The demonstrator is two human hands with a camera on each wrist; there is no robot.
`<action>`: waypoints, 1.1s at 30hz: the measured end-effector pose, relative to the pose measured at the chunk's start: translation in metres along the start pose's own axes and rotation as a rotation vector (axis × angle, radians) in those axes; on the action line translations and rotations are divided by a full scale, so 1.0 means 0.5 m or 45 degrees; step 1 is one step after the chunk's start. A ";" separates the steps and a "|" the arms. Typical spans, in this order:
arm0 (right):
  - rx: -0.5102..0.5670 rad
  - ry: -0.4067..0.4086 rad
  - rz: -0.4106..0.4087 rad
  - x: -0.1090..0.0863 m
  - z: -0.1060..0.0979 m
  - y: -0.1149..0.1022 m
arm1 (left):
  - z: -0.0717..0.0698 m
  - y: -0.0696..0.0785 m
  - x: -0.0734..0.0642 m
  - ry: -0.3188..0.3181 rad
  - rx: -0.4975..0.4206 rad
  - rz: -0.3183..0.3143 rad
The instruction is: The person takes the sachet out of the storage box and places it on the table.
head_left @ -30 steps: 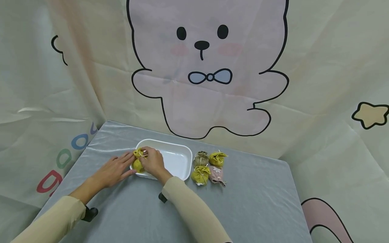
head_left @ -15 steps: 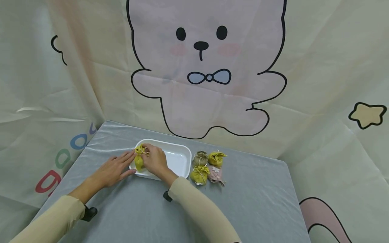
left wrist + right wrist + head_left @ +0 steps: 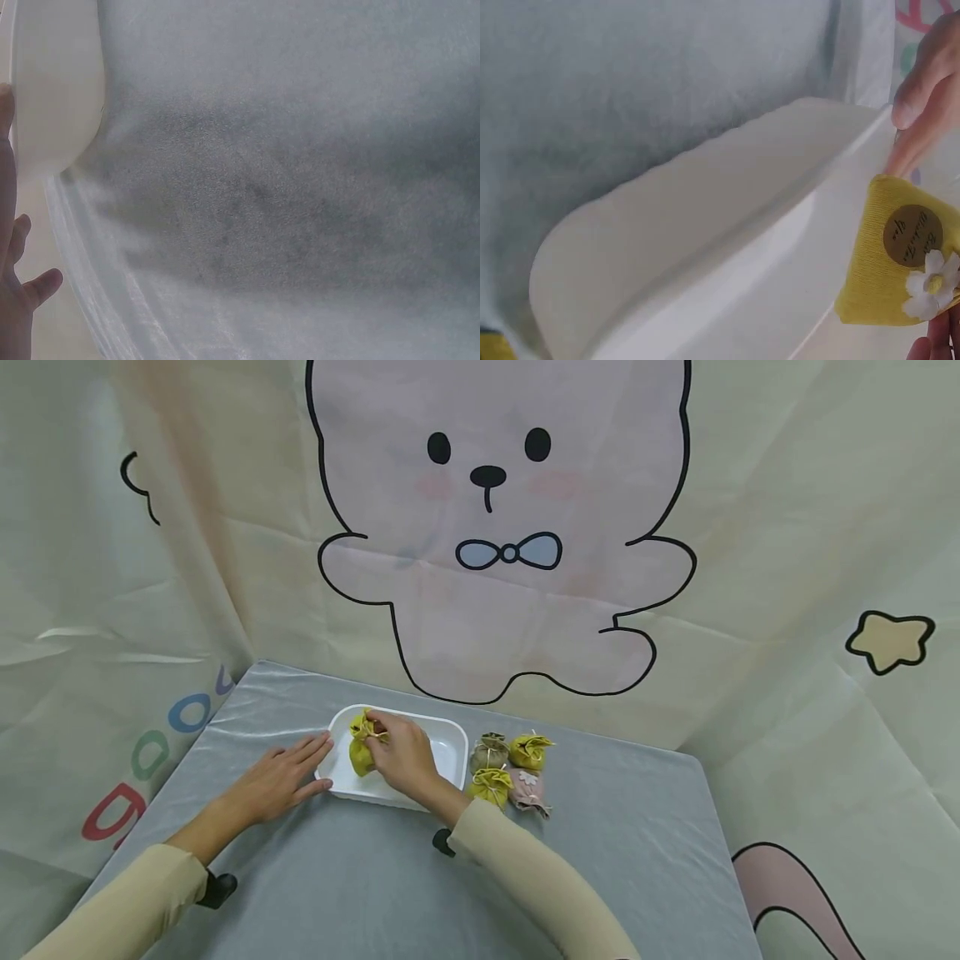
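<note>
A small yellow drawstring pouch [image 3: 361,758] is pinched near its tied neck by my right hand [image 3: 405,756], over the left part of a white tray [image 3: 452,760]. In the right wrist view the pouch [image 3: 877,255] shows a round brown label and a white flower. My left hand [image 3: 279,783] lies with fingers extended at the tray's left end, its fingertips and thumb against the rim. The left wrist view catches only part of that hand [image 3: 13,292] beside the tray's outer wall [image 3: 60,82].
Right of the tray several pouches stand close together: an olive one [image 3: 490,752], a yellow one [image 3: 531,751] behind, another yellow one [image 3: 492,786] in front, and a pink one [image 3: 528,791]. A grey cloth [image 3: 637,860] covers the table, with a printed curtain behind.
My right hand has moved right with the yellow pouch, drawing it away from the tray's left end and my left fingertips. The left hand has stayed at the rim.
</note>
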State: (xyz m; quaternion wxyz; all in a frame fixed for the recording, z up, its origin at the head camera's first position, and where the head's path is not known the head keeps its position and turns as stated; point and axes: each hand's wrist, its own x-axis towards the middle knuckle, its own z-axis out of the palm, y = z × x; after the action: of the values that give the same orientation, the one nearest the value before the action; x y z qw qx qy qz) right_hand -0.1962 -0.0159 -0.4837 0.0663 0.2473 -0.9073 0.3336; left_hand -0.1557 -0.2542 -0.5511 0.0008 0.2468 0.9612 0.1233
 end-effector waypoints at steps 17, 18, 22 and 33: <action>0.224 0.072 -0.197 -0.059 -0.115 0.022 | 0.005 -0.002 0.001 -0.024 -0.019 -0.028; 0.243 0.077 -0.205 -0.063 -0.121 0.026 | 0.006 -0.002 0.000 -0.017 -0.019 -0.026; 0.336 0.078 -0.190 -0.080 -0.147 0.047 | 0.009 -0.002 -0.001 0.026 -0.020 -0.006; 0.396 0.175 -0.278 -0.138 -0.215 0.108 | 0.008 -0.001 -0.005 0.054 -0.015 0.008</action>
State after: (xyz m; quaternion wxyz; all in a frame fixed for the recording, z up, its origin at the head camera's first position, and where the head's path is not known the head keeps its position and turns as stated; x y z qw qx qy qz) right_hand -0.1675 0.1162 -0.4516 0.1251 0.3282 -0.8058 0.4768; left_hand -0.1536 -0.2549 -0.5554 -0.0187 0.2470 0.9595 0.1341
